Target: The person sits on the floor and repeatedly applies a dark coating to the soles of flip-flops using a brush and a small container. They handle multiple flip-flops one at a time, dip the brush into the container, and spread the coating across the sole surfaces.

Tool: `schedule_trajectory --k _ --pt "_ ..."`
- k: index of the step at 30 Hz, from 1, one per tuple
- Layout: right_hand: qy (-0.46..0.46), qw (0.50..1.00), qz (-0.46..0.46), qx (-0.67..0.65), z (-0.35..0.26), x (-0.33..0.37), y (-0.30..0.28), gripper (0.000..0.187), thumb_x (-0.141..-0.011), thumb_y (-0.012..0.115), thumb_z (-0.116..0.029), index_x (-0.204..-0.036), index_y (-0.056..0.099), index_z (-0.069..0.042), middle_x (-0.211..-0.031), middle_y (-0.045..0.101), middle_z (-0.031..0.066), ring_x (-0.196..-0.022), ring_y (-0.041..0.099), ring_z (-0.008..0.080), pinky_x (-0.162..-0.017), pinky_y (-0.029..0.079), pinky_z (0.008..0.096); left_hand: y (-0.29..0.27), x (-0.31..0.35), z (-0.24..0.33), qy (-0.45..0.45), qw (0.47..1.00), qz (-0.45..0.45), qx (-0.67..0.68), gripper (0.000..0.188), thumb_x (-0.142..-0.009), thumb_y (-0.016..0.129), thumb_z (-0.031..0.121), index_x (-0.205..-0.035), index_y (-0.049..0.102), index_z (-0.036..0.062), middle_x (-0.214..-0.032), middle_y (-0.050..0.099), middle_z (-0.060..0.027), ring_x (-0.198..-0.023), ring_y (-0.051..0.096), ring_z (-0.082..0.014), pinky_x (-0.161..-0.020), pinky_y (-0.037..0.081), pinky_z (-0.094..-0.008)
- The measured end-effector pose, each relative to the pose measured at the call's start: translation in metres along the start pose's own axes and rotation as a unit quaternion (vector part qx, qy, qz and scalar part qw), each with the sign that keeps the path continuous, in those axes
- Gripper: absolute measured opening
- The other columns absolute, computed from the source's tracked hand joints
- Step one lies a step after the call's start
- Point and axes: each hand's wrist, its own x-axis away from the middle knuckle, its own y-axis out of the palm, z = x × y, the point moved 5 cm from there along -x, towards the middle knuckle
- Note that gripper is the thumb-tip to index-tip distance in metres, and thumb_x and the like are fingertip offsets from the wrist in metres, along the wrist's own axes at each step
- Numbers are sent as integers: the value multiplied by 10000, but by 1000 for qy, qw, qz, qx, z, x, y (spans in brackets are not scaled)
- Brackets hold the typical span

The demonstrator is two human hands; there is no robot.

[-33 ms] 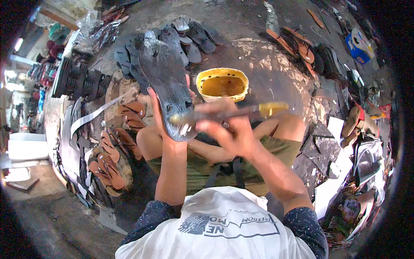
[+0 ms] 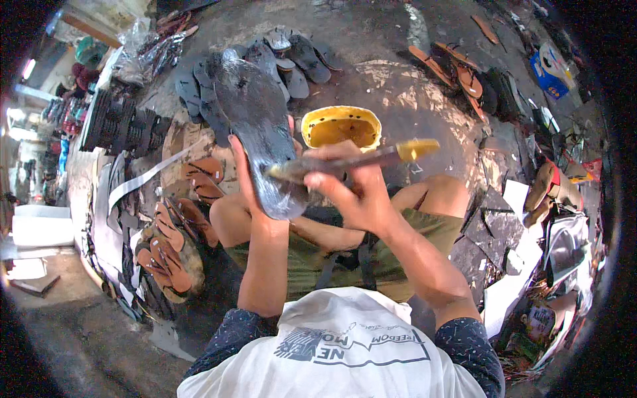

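My left hand (image 2: pixel 244 174) is closed round the edges of a black shoe sole (image 2: pixel 255 109), holding it up at a slant with its wider end away from me. A wet shine covers the sole's upper face. In my right hand (image 2: pixel 358 189) is a brush (image 2: pixel 378 158) with a dark handle and a yellow butt end. Its bristles touch the sole near the end closest to me. Just beyond my right hand stands a yellow tub (image 2: pixel 342 111) holding amber liquid.
Several dark soles (image 2: pixel 302 56) lie beyond the held one. Brown sandals (image 2: pixel 169 255) are piled by my left knee, and more sandals (image 2: pixel 468 79) sit at the far right. Black scraps (image 2: pixel 494 225) and white sheets (image 2: pixel 517 197) litter the right side.
The brush has shifted up the sole, slightly away from me, and its handle tilts more. Shine on the sole has spread. My left hand keeps its hold.
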Motion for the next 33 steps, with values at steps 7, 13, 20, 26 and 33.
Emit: schedule_trajectory --k 7,13,20,26,33 --pt "22 997 63 34 11 1 9 368 -890 789 -180 -1200 656 -29 -1106 687 146 -1052 661 304 -910 516 413 -7 -6 -14 -11 997 -68 26 658 -1049 459 560 -1464 475 50 -1366 617 -175 -1170 634 -323 -988 537 -461" --pt "189 941 121 -255 1 47 4 354 -949 727 -183 -1237 604 -18 -1190 705 126 -1107 664 224 -967 534 390 -33 -28 23 124 992 -24 -8 656 -1043 478 565 -1477 466 74 -1406 576 -187 -1216 607 -311 -898 595 -425" --pt "356 797 129 -471 13 59 26 410 -1028 642 -329 -1316 564 -46 -1171 670 41 -1007 652 116 -810 549 273 -5 -19 2 142 986 -37 -77 754 -1030 477 586 -1579 321 92 -1562 433 -201 -1402 470 -347 -1091 490 -460" --pt "391 802 68 -447 20 65 21 414 -1016 661 -339 -1310 580 -59 -1119 693 29 -916 667 90 -748 555 258 8 -3 -17 100 992 -33 -72 955 -962 476 705 -1629 180 90 -1667 219 -208 -1508 319 -341 -1222 334 -485" --pt "342 763 117 -537 7 60 30 400 -1030 640 -275 -1347 545 -51 -1214 680 63 -1048 684 168 -893 572 326 12 4 -4 46 995 -62 55 975 -927 494 751 -1615 262 100 -1670 268 -146 -1546 212 -388 -1254 220 -580"
